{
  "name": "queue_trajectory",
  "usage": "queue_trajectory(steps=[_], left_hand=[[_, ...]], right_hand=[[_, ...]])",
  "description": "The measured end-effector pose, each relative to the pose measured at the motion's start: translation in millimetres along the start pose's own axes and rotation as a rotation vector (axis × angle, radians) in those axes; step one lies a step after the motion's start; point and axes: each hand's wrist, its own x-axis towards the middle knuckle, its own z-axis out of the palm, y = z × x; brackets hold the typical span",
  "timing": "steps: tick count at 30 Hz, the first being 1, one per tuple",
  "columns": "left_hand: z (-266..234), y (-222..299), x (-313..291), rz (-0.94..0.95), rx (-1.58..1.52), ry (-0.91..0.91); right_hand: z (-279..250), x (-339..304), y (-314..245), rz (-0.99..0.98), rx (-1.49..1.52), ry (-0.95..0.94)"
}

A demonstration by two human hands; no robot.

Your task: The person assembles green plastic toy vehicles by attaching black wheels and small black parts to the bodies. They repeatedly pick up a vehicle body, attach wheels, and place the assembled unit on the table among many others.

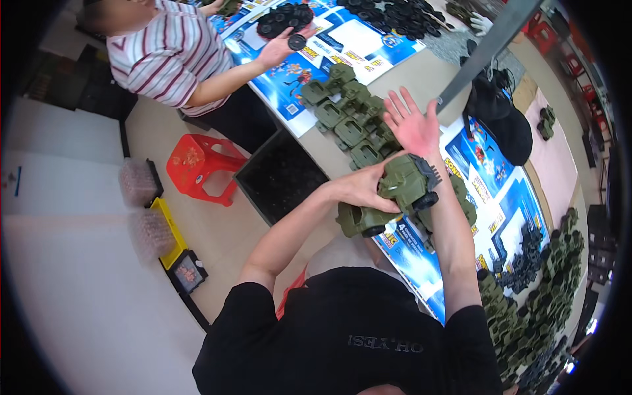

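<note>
My left hand [361,187] is closed around an olive-green toy truck [400,178], with its thumb along the near side. The truck is tilted, and a dark grey toothed part and a black wheel show on its right side. Beyond it, my right hand [413,126] is spread palm up with nothing in it, above the table. Another green toy truck [355,218] with a black wheel sits just below my left hand. Rows of green toy truck bodies [349,118] stand on the table past my hands. My right forearm hides part of the trucks beside it.
Printed blue sheets [484,197] cover parts of the table. Green parts [546,296] and dark small parts [523,260] are heaped at right. A metal post [487,49] rises beyond my right hand. A co-worker [178,59] holds a black wheel [297,42]; a red stool [201,168] and black bin [280,174] stand left.
</note>
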Motion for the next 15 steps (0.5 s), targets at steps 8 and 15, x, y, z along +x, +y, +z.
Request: queue_trajectory(steps=[8,15], left_hand=[[34,-24,-16,0.100,0.029,0.260],[79,-6,0,0.222,0.516,0.128]], right_hand=[[17,-130,-8,0.069,-0.690,0.263],[36,-259,10,-0.095,-0.452,0.438]])
